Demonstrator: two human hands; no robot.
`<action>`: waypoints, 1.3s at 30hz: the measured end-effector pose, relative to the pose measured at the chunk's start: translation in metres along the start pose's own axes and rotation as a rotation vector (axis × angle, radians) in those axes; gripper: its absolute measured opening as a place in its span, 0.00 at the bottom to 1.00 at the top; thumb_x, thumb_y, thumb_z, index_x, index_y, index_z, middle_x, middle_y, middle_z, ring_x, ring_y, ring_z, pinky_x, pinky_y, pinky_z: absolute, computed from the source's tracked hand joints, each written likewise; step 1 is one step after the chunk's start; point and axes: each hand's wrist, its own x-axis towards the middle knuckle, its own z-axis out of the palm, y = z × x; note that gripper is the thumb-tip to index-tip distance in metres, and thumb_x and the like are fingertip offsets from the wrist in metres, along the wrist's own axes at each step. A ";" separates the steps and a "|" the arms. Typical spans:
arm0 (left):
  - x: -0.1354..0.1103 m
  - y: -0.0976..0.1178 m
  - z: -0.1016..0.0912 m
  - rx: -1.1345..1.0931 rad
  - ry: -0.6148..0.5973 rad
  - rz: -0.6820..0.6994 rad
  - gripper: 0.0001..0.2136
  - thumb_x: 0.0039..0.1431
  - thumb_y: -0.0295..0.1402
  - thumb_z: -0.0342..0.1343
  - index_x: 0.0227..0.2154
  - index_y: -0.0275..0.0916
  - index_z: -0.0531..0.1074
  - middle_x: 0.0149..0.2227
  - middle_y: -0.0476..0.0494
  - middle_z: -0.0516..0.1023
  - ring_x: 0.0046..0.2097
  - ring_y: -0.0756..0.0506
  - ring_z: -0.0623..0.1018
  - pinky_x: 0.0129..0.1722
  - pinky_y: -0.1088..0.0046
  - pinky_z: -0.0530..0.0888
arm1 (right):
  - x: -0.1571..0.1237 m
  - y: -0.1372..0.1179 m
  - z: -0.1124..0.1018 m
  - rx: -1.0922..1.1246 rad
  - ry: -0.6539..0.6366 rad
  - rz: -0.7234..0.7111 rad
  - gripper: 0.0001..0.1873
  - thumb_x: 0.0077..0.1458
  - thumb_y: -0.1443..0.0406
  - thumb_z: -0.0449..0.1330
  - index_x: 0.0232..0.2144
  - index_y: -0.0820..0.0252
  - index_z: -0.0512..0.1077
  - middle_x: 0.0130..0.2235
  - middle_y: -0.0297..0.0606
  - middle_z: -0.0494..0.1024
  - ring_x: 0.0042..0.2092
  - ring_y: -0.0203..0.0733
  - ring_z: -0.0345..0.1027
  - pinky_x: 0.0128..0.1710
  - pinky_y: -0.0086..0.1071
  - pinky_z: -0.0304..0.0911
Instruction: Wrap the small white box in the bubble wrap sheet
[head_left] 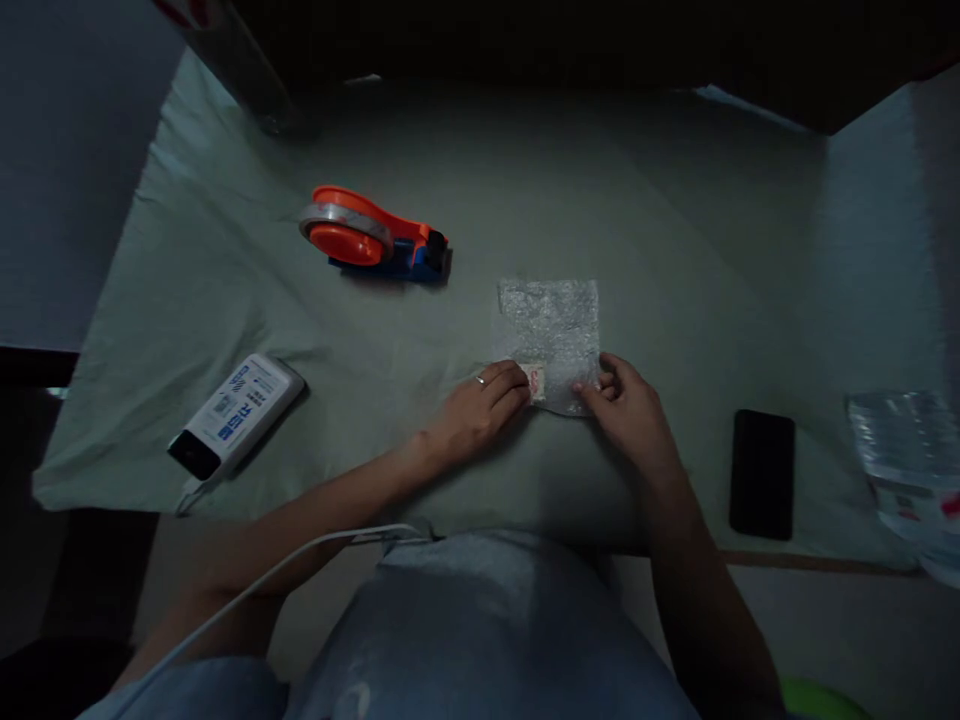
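A square of clear bubble wrap (551,315) lies on the green cloth in front of me. On its lower left part sits a small pale packet (535,382) with red markings, partly covered by my fingers. My left hand (480,412), wearing a ring, comes in from the left with its fingers together and bent over the packet's left side. At the lower right edge of the bubble wrap is my right hand (621,400), its thumb and fingers closed on that edge. The fingertips of my left hand are partly hidden.
An orange and blue tape dispenser (367,238) stands at the back left. A white power bank (238,415) with a cable lies at the left, a black phone (762,474) at the right. Clear plastic bottles (907,470) lie at the far right. A green cloth (675,260) covers the table.
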 end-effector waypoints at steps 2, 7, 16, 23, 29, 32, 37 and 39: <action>-0.001 -0.001 -0.001 0.043 -0.055 0.012 0.10 0.65 0.27 0.47 0.44 0.32 0.70 0.44 0.37 0.76 0.51 0.43 0.73 0.50 0.63 0.74 | 0.003 -0.003 0.008 0.016 -0.025 -0.006 0.23 0.46 0.55 0.63 0.43 0.63 0.71 0.29 0.38 0.75 0.28 0.42 0.68 0.30 0.37 0.65; -0.002 -0.003 0.000 0.088 -0.088 0.065 0.11 0.66 0.27 0.45 0.45 0.32 0.70 0.49 0.38 0.75 0.55 0.43 0.71 0.53 0.63 0.72 | 0.000 -0.013 0.010 0.003 0.056 -0.131 0.09 0.50 0.59 0.59 0.23 0.57 0.66 0.30 0.38 0.70 0.33 0.44 0.66 0.33 0.38 0.64; 0.005 -0.004 -0.002 0.139 -0.053 0.146 0.11 0.66 0.27 0.45 0.44 0.30 0.70 0.47 0.38 0.77 0.52 0.43 0.74 0.52 0.65 0.74 | -0.002 -0.038 0.017 0.605 -0.088 0.208 0.14 0.43 0.56 0.63 0.23 0.58 0.64 0.18 0.26 0.66 0.19 0.31 0.57 0.18 0.26 0.53; 0.006 -0.003 -0.003 0.133 -0.014 0.150 0.10 0.64 0.25 0.47 0.43 0.29 0.70 0.45 0.36 0.76 0.51 0.42 0.73 0.50 0.65 0.75 | -0.008 -0.062 0.028 0.817 -0.136 0.263 0.13 0.40 0.58 0.65 0.25 0.61 0.69 0.17 0.26 0.68 0.18 0.28 0.57 0.16 0.24 0.52; 0.003 -0.003 0.003 0.038 0.053 0.066 0.06 0.63 0.27 0.48 0.38 0.35 0.70 0.40 0.39 0.74 0.48 0.44 0.74 0.46 0.65 0.76 | -0.013 -0.059 0.024 0.733 -0.227 0.103 0.13 0.51 0.61 0.57 0.35 0.63 0.76 0.25 0.31 0.73 0.23 0.30 0.64 0.22 0.27 0.58; 0.001 -0.008 0.002 -0.040 0.083 0.129 0.08 0.63 0.25 0.47 0.41 0.35 0.69 0.40 0.39 0.75 0.48 0.44 0.74 0.47 0.65 0.76 | -0.012 -0.055 0.026 0.626 -0.216 0.026 0.12 0.52 0.63 0.56 0.36 0.62 0.76 0.24 0.31 0.72 0.22 0.30 0.63 0.23 0.28 0.59; -0.007 -0.022 -0.001 -0.187 0.084 0.174 0.13 0.61 0.22 0.46 0.47 0.37 0.66 0.44 0.39 0.75 0.54 0.43 0.71 0.52 0.60 0.73 | -0.017 -0.052 0.027 0.403 -0.158 -0.229 0.12 0.56 0.66 0.53 0.38 0.58 0.75 0.31 0.35 0.76 0.33 0.36 0.70 0.34 0.32 0.65; -0.009 -0.024 -0.001 -0.208 0.091 0.160 0.13 0.59 0.21 0.47 0.45 0.39 0.66 0.43 0.40 0.75 0.54 0.42 0.70 0.51 0.59 0.73 | -0.021 -0.052 0.028 0.309 -0.123 -0.343 0.12 0.57 0.67 0.52 0.39 0.58 0.74 0.36 0.38 0.76 0.39 0.39 0.70 0.40 0.34 0.65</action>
